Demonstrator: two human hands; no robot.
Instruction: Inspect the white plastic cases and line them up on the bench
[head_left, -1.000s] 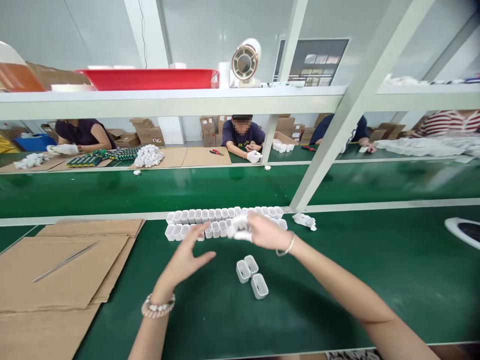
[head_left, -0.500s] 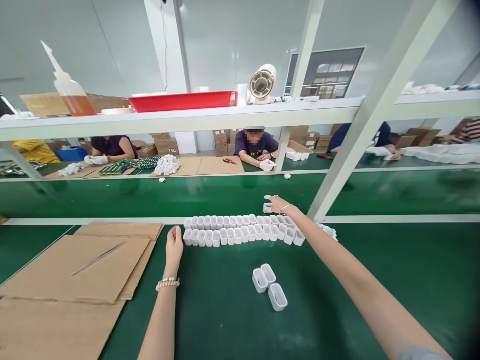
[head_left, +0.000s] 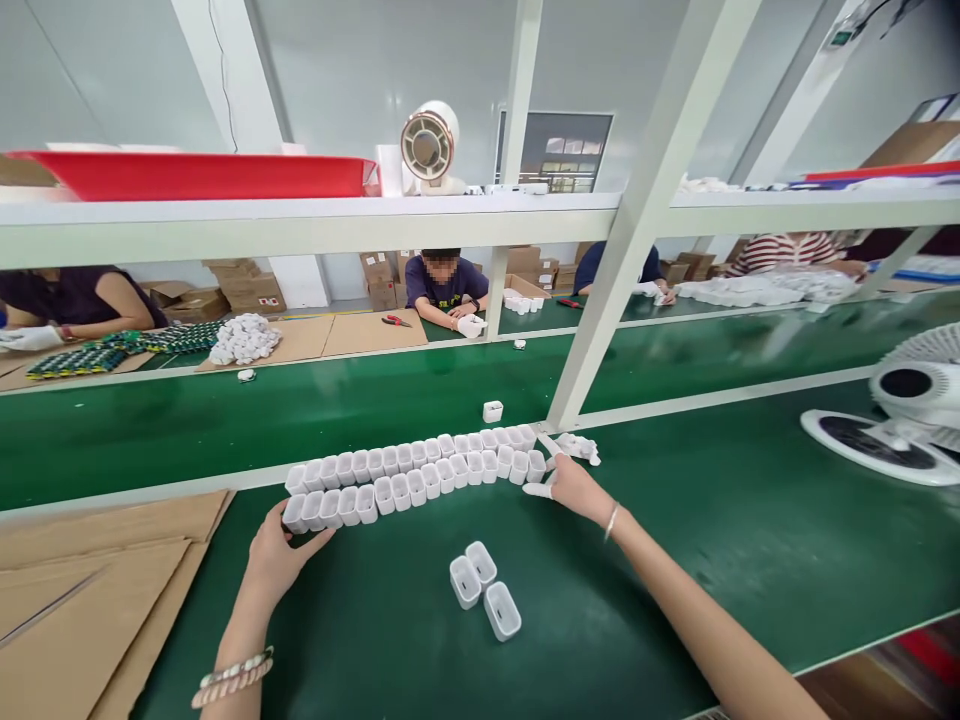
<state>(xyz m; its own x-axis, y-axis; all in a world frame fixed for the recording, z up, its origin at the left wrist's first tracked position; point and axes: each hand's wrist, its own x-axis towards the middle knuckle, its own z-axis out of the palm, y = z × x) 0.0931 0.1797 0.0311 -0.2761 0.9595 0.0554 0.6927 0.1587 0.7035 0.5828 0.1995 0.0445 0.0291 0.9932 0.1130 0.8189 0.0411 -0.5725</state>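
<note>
Two long rows of small white plastic cases (head_left: 409, 488), open at the top, stand side by side on the green bench. My left hand (head_left: 277, 550) is at their left end, its thumb stretched along the front row and its fingers around the end case. At the right end my right hand (head_left: 571, 485) has its fingers spread around the last cases; white covers sit on its fingertips. Three loose white cases (head_left: 501, 610) stand nearer to me. Another white case (head_left: 493, 411) rests alone on the green belt (head_left: 360, 400) beyond the rows.
Brown cardboard sheets (head_left: 97, 600) with thin metal tweezers (head_left: 49, 608) lie at left. A white pile (head_left: 579, 448) is beside a slanted post (head_left: 622, 230). A white fan (head_left: 911, 400) stands at right. Co-workers sit across the belt, below a shelf holding a red tray (head_left: 210, 175).
My right hand has left the case on the belt and come to the rows' right end. My left hand has opened around their left end. The view has swung right.
</note>
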